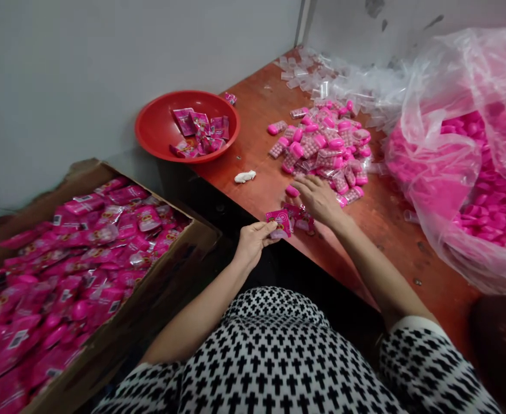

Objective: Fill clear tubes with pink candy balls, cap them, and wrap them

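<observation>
- Currently your left fingers (267, 229) pinch a glossy pink packet (280, 218) above the orange table (259, 198).
- Right fingers (308, 185) half-curled by a rounded pink piece (291, 191); grip unclear.
- Packet's likely light, slippery: hold its edge.

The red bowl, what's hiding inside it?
Inside the red bowl is a small heap of shiny pink packets. They cover part of the bottom, so I can't see what, if anything, is underneath. What's sealed in them doesn't show either.
</observation>
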Demonstrator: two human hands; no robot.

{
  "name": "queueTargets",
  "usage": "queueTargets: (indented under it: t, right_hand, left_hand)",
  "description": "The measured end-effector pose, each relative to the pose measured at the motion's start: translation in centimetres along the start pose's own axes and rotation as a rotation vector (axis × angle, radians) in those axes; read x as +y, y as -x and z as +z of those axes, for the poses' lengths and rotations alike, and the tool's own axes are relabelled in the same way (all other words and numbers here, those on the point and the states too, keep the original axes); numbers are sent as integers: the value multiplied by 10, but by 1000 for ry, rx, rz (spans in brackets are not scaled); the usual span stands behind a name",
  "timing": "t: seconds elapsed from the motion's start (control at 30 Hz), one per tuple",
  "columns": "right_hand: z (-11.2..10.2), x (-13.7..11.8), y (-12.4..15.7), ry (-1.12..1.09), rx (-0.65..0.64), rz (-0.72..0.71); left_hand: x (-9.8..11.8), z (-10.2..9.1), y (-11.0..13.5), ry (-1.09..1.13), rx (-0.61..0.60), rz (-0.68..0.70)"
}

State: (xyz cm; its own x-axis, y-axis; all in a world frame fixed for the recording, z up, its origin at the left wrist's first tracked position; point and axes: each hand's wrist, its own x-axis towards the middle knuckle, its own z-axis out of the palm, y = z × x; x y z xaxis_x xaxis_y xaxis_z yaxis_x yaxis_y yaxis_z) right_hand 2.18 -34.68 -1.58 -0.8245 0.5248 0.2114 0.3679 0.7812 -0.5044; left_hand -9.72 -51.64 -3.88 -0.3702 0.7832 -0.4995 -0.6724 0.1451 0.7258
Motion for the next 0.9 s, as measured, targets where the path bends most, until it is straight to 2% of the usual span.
queueTargets:
  t: [0.07,0.13,0.2,0.27,0.33,0.4,0.5,0.57,0.7,0.9]
  right_hand:
    - [-5,19,-16,241,-40,-96]
    - [-6,33,-27,352,-78,-153]
    - [-6,38,-30,375,-81,-182]
    - [-5,31,-23,328,-26,-146]
    - [-4,15,-6,191,82,-7]
    - [-2,-8,19,-67,180,207]
    - [7,-46,58,-642,128,464]
    - [15,-66,75,-854,118,568]
    - [31,-87,85,-939,155,620]
    - [41,-90,82,-992,226,654]
  left_hand:
    - [3,-1,0,32,32,0]
    - [6,-1,-1,76,55,1]
    - [8,0,-2,130,78,-1]
    - [11,0,-4,203,110,-7]
    - [13,1,-7,296,156,-20]
    - [15,3,-11,384,191,-35]
    - [15,8,-15,467,191,-51]
    - [13,12,-16,490,170,-64]
    - [10,24,-14,503,130,-67]
    - [8,38,-4,465,49,-14]
